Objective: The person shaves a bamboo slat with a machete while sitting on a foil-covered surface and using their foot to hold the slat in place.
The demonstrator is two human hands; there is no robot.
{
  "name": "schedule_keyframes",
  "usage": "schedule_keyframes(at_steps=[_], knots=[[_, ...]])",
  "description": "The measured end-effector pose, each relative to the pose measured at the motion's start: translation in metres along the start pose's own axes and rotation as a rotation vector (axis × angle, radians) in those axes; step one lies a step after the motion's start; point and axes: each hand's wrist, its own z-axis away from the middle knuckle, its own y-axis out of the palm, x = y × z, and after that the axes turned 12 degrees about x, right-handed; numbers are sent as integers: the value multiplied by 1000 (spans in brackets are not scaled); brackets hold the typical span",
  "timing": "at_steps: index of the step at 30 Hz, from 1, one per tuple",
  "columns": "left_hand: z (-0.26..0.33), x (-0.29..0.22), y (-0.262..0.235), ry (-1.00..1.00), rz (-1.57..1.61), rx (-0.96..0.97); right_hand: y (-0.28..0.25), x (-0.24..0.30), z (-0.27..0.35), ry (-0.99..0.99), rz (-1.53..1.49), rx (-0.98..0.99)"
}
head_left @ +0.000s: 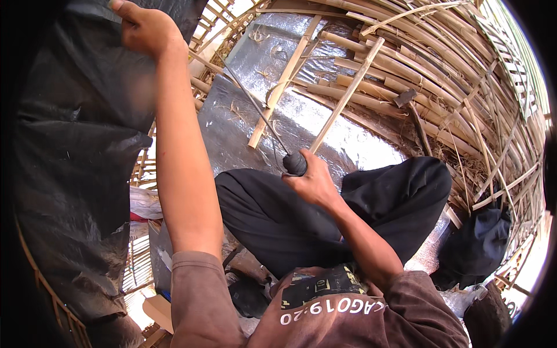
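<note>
Right hand (313, 181) is wrapped tight round the black handle of a thin metal rod (255, 107) angled toward the black plastic sheet (75, 145); left hand (142, 26) pinches that sheet's top edge; I'd keep it taut.

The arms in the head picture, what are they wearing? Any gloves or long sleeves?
No gloves: the left hand and the right hand are both bare. The forearms are bare too. The sleeves are short, faded brown, and end near the elbows: the left sleeve and the right sleeve. They belong to a brown shirt with pale lettering printed on the chest. No watch, ring or bracelet shows.
</note>
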Motion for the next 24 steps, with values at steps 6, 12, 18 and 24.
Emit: schedule_keyframes(at_steps=[6, 12, 18, 24], knots=[[-7, 2, -20, -50, 28, 12, 10, -90, -37, 386, 30, -33], [-10, 11, -43, -107, -9, -16, 0, -97, -53, 409, -336, 127], [1, -4, -52, -89, 259, 265, -1, -63, -24, 283, -434, 65], [-2, 1, -82, -100, 454, 469, -5, -17, -11, 23, -1, -49]])
